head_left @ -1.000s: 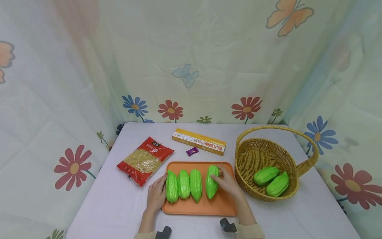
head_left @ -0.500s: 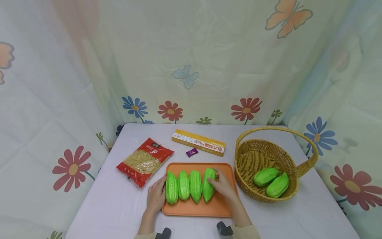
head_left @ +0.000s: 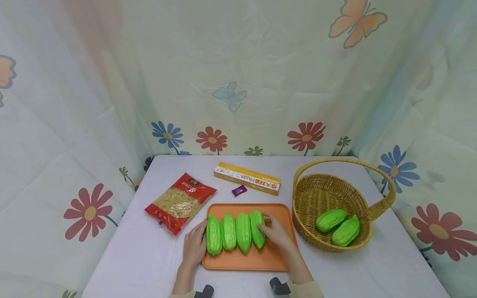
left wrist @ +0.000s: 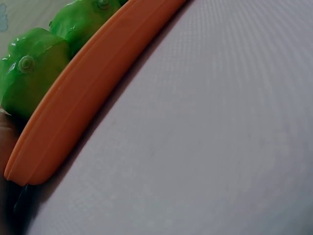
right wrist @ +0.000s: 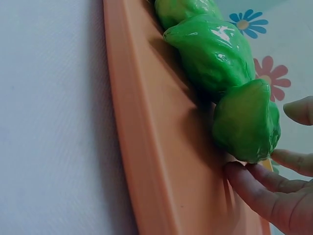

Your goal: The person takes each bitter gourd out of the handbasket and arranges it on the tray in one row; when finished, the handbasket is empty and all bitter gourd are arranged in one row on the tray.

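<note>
Several glossy green bitter melons lie side by side on an orange tray (head_left: 238, 263). My left hand (head_left: 194, 246) rests at the tray's left rim, beside the leftmost bitter melon (head_left: 214, 235); its fingertips are partly hidden. At the row's right end, my right hand (head_left: 278, 232) has its fingers against the outer side of the rightmost bitter melon (right wrist: 248, 122). In the right wrist view the thumb (right wrist: 301, 110) stands clear of it. That melon touches its neighbour (right wrist: 217, 58). Two more bitter melons (head_left: 331, 219) lie in a wicker basket (head_left: 316, 194).
Left of the tray lies a red bag of pasta (head_left: 180, 203). Behind the tray are a long yellow pasta box (head_left: 247, 178) and a small purple packet (head_left: 239, 190). The basket, with its tall handle (head_left: 346, 159), stands to the right on the white table.
My right hand has moved left with the rightmost bitter melon, closing the gap to the row. The thumb has come away from it. My left hand stays at the rim.
</note>
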